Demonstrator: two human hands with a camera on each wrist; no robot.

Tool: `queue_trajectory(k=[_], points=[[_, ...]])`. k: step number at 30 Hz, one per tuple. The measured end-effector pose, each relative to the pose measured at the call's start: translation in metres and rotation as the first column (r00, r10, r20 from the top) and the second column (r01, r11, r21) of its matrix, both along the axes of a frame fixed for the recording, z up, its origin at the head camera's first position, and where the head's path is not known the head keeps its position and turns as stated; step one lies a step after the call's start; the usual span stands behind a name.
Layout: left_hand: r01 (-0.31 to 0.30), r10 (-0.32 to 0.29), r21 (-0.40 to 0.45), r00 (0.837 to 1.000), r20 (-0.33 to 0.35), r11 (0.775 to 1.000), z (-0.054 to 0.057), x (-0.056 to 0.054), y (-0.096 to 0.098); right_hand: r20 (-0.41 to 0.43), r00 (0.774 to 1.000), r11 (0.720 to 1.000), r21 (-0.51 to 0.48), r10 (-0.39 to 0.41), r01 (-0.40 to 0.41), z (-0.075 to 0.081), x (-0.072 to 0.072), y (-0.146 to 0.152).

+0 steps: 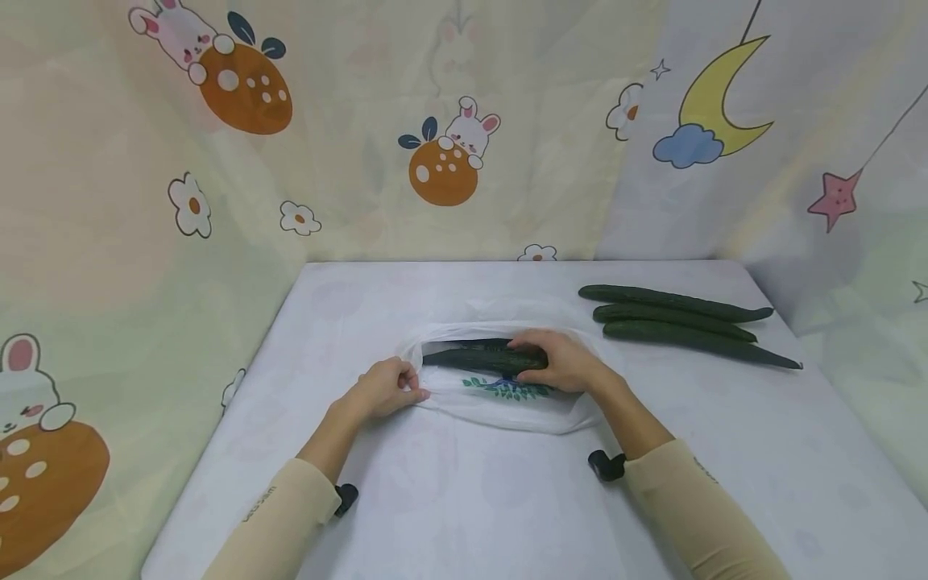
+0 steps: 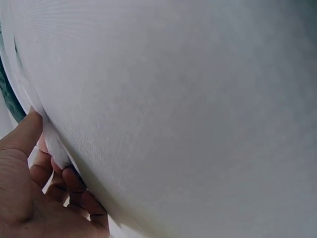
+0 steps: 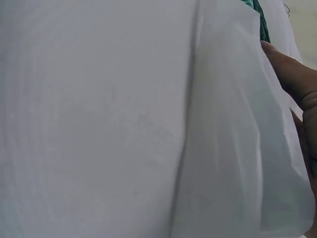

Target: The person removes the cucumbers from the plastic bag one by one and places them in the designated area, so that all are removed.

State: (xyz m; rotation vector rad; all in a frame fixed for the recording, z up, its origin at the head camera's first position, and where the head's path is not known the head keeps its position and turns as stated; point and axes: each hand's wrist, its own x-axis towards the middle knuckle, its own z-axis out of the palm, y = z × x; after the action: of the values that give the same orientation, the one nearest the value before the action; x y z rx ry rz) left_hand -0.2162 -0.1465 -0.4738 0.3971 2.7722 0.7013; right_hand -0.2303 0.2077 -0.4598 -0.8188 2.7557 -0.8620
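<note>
A white plastic bag (image 1: 500,416) with a green and blue leaf print lies at the middle of the table. My left hand (image 1: 387,387) pinches the bag's left edge; in the left wrist view the thin plastic (image 2: 55,145) runs between thumb and fingers. In the bag's mouth lies a dark green cucumber (image 1: 471,359), and a second dark one shows just behind it. My right hand (image 1: 561,360) grips the right end of the front cucumber, thumb on the near side and fingers over the far side. The bag's side (image 3: 228,124) fills much of the right wrist view.
Three long cucumbers (image 1: 681,334) lie side by side at the back right of the white table (image 1: 464,499). A printed cloth (image 1: 348,161) with rabbits and flowers stands behind the table and along its sides.
</note>
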Motion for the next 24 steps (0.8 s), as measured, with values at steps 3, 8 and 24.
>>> queue_trajectory(k=[3,8,24], points=[[-0.008,0.008,-0.007,1.0,0.002,1.0,-0.0018,-0.0006,0.0001,-0.002,1.0,0.999,0.029,0.018,-0.017,-0.0004,-0.0003,-0.0026],[-0.017,0.017,-0.01,1.0,0.004,1.0,-0.0018,0.0002,0.0009,-0.004,1.0,0.998,0.053,0.028,-0.028,-0.0014,-0.0001,-0.0047],[0.014,-0.015,0.025,0.999,0.033,1.0,0.0069,0.0037,-0.0009,0.007,0.998,0.998,0.017,0.061,-0.061,-0.0059,0.0,-0.001]])
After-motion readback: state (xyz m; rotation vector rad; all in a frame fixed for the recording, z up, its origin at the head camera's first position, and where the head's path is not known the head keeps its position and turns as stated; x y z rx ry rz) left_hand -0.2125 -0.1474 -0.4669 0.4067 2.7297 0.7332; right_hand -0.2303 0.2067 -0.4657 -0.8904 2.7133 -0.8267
